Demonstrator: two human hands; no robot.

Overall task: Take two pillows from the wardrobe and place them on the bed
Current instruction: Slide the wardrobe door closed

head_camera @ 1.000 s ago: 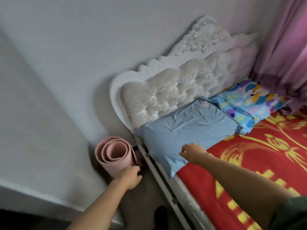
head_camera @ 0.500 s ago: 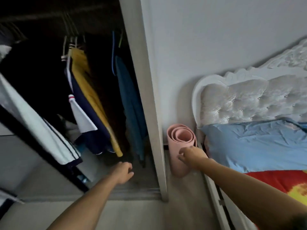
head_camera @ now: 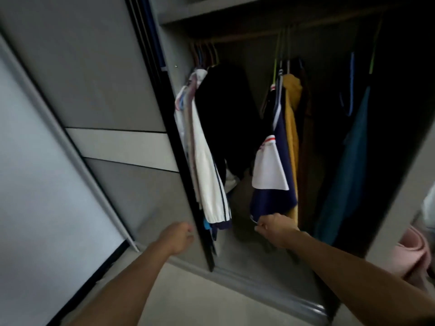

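The wardrobe (head_camera: 400,180) stands open in front of me, dark inside, with several garments on hangers. No pillow shows in this frame and the bed is out of view. My left hand (head_camera: 177,236) is loosely curled and holds nothing, just left of the dark edge of the sliding door (head_camera: 188,184). My right hand (head_camera: 274,228) is a loose fist inside the opening, right below the hem of a navy and white shirt (head_camera: 270,175). Whether it touches the hem I cannot tell.
A white striped garment (head_camera: 207,165), a black one (head_camera: 226,114), a yellow one (head_camera: 292,137) and a teal one (head_camera: 348,172) hang from the rail. Grey sliding panels (head_camera: 94,90) fill the left. A pink rolled mat (head_camera: 414,257) shows at the right edge. Pale floor (head_camera: 200,302) lies below.
My view has swung left from the bed and its two pillows to the open wardrobe. Both hands have moved with it, the right one from the pink mat into the wardrobe opening.
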